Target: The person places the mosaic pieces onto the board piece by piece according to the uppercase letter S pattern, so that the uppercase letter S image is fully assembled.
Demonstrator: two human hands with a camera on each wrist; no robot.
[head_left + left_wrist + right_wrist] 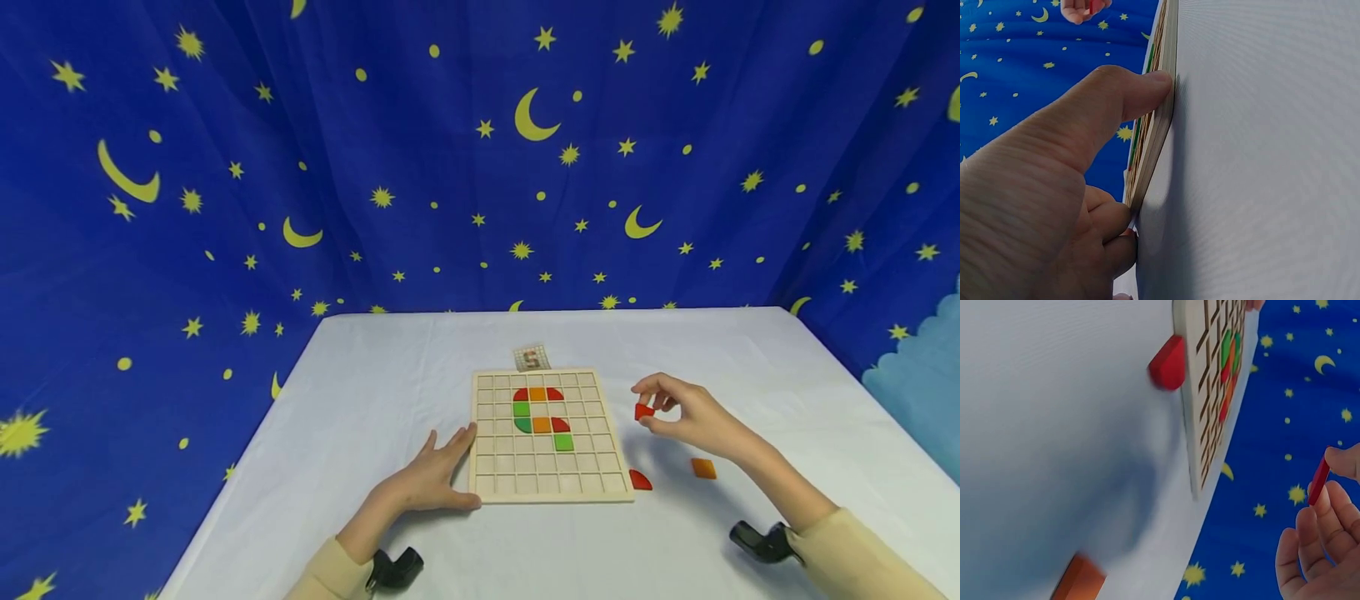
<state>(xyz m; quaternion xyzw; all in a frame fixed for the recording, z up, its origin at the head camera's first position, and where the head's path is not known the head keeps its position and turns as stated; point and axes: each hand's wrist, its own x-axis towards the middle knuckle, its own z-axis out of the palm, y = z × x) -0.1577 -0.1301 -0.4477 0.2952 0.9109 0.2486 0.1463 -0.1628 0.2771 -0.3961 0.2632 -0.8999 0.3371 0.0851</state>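
Note:
A wooden grid board [525,475] lies on the table, with red, orange and green tiles set in its squares in a curving pattern. My left hand [431,479] touches the board's left edge and near-left corner, fingers spread; the left wrist view shows its thumb [1141,90] against the board's side. Above the table, right of the board, my right hand [693,417] pinches a red tile [643,412] between thumb and fingers. Another red tile [640,480], quarter-round, lies by the board's near-right corner. An orange square tile [703,468] rests farther right.
Behind the board's far edge lies a small pattern card [532,358] showing an S-like figure on a grid. A white cloth [375,375] covers the table, and a blue curtain [450,167] with stars and moons surrounds it. Each wrist carries a black device [761,542].

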